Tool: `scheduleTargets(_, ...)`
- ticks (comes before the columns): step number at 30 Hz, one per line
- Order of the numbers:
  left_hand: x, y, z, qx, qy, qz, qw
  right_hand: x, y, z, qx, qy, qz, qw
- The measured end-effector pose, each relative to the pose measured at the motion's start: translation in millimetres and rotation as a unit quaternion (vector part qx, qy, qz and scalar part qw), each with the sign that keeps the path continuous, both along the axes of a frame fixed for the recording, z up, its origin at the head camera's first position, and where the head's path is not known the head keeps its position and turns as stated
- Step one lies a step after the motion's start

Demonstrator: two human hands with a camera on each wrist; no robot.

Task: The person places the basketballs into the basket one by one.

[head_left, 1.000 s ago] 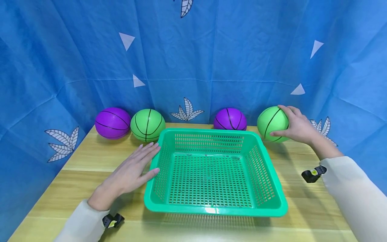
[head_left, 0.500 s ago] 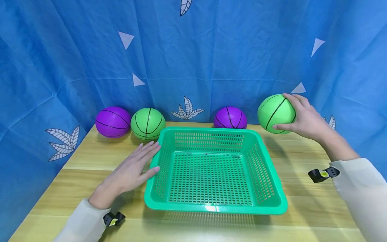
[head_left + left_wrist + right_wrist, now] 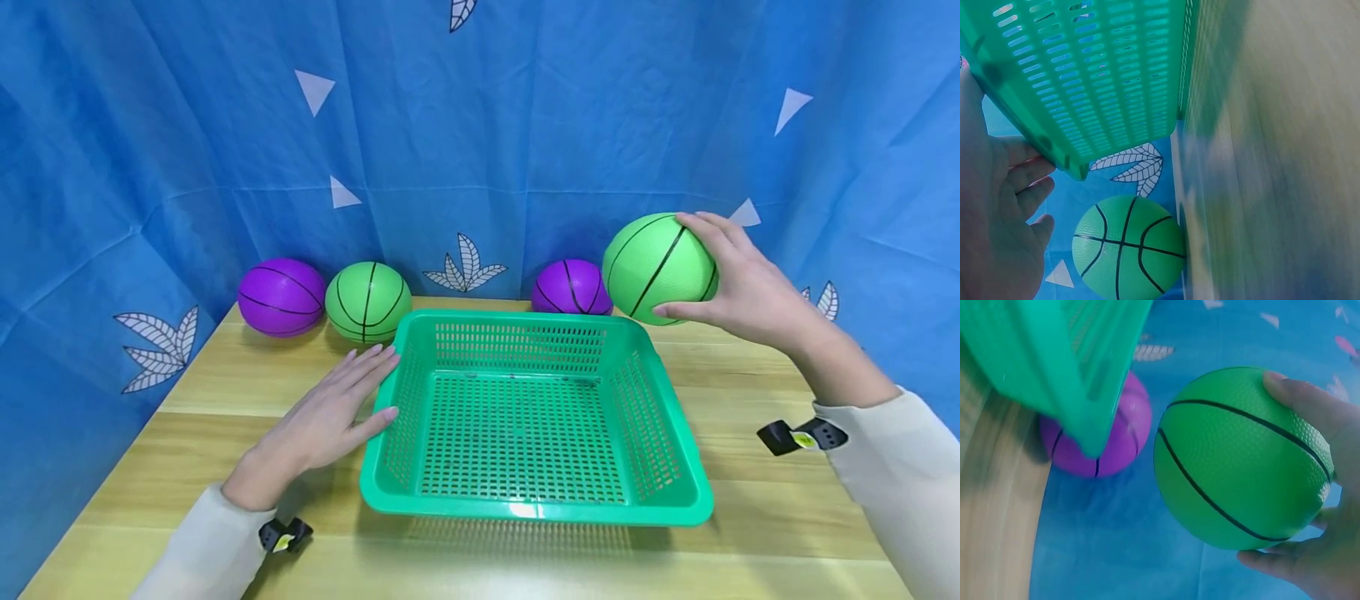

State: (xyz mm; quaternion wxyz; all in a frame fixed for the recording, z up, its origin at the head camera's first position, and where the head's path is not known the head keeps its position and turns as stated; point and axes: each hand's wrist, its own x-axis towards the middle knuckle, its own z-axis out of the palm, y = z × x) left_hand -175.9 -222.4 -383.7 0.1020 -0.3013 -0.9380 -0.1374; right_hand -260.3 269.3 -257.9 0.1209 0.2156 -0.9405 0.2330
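Note:
A green toy basketball [image 3: 656, 271] is held up off the table by my right hand [image 3: 757, 283], thumb on its near side and fingers over its right side. In the right wrist view the same green basketball [image 3: 1235, 462] fills the middle, gripped between thumb and fingers. My left hand [image 3: 322, 417] rests with straight fingers on the left rim of a green plastic basket [image 3: 536, 518]. From the left wrist, the fingers [image 3: 1032, 172] touch the edge of the basket [image 3: 1085, 94]. Nothing lies inside the basket.
Along the back of the wooden table [image 3: 202, 433] sit a purple ball [image 3: 281, 297] and another green ball [image 3: 367, 302] at left. A second purple ball [image 3: 572, 287] sits behind the basket, partly hidden by its rim. A blue patterned curtain [image 3: 480, 125] hangs behind.
My right hand has lifted the green basketball from the back right of the table, then brought it left and nearer the basket. The left hand stays on the rim.

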Motion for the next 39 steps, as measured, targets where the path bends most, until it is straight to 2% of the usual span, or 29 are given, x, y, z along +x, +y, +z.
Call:
scheduleTargets(9,-2.2,-0.4,2.3,-0.001,0.001,0.002,1.0,13.8,-40.3,6.6,-0.003,0.008,0.077,0.997)
scheduleTargets(14,-2.2,-0.2,3.3,0.0,-0.004,0.006,1.0,17.7,-62.7,1.2,0.001,0.013,0.121,0.9926)
scheduleTargets(21,-2.4,-0.1,3.7,0.0,-0.007,0.005,1.0,19.4,-92.4,-7.3,0.016,-0.002,0.166,0.9859)
scheduleTargets(34,-0.6,0.5,1.1,-0.002,-0.003,0.006,1.0,17.5,-144.6,-31.3,0.037,-0.052,0.215,0.9745)
scheduleTargets(39,0.3,0.6,0.1,-0.002,0.001,0.003,1.0,16.4,-158.4,-40.4,0.035,-0.074,0.22,0.972)
